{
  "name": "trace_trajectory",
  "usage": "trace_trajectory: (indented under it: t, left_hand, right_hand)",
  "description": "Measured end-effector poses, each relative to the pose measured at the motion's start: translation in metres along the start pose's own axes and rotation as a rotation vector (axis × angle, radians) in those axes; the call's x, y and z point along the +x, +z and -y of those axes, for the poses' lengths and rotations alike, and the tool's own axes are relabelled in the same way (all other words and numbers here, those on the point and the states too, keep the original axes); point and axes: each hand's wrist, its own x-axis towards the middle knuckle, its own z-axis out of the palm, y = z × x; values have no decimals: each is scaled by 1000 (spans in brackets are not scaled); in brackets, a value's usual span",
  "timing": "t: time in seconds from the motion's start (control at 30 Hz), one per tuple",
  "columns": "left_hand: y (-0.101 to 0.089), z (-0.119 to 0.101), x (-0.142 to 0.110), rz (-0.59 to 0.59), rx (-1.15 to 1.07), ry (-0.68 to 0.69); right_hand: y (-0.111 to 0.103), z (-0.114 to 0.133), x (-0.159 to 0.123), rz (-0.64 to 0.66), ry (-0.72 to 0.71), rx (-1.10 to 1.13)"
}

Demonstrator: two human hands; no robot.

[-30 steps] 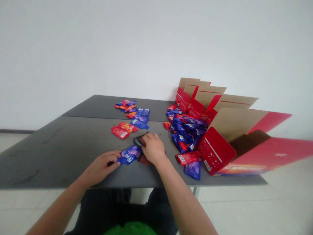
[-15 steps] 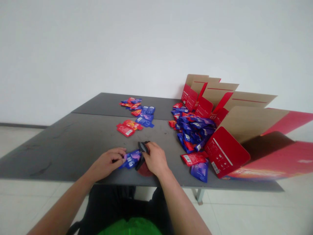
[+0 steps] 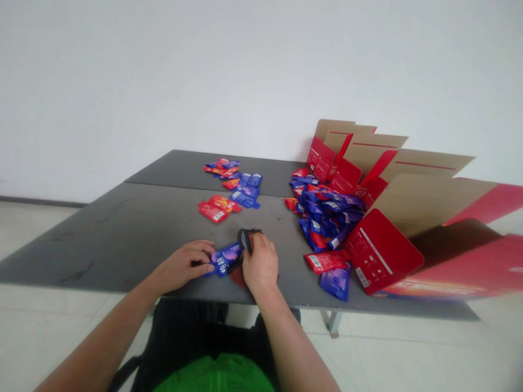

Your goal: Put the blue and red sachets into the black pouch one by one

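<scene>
Head view. The blue packet (image 3: pixel 224 260) lies flat on the dark surface (image 3: pixel 155 228), between the two hands. Its long axis runs obliquely, from the near left end, at the left hand (image 3: pixel 180 268), to the far right end, at the dark object (image 3: pixel 245 239) in the right hand (image 3: pixel 261 265). The left hand is part-curled, its thumb and fingers at the packet's left end; whether they pinch or only press cannot be told. The right hand is closed around the dark object and is separated by it from the packet; the left is thus the nearer. A reddish-brown piece (image 3: pixel 237 277) shows below the object. The heaped packets (image 3: pixel 322 212) lie farther right, beside open boxes (image 3: pixel 382 250).
</scene>
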Motion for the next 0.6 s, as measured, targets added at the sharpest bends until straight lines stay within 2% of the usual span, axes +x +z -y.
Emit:
trace_trajectory:
  t: [0.07, 0.13, 0.27, 0.33, 0.4, 0.5, 0.6]
  left_hand:
    - [0, -1, 0, -3, 3, 8]
    - [-1, -2, 1, -6, 5, 17]
    - [-2, -2, 3, 20, 10, 45]
    - [-1, 0, 3, 9, 12, 50]
    - [0, 2, 2, -13, 13, 42]
    - [1, 4, 1, -19, 8, 47]
    - [1, 4, 1, -29, 0, 70]
  right_hand:
    - [-7, 0, 2, -8, -20, 7]
    - [-16, 5, 2, -2, -115, -19]
    - [-20, 21, 1, 172, -529, -110]
    - [-16, 19, 4, 250, -619, -151]
    - [-17, 7, 11, 265, -571, -194]
    - [-30, -16, 27, 250, -365, -279]
    - [-46, -17, 31, 153, -214, -301]
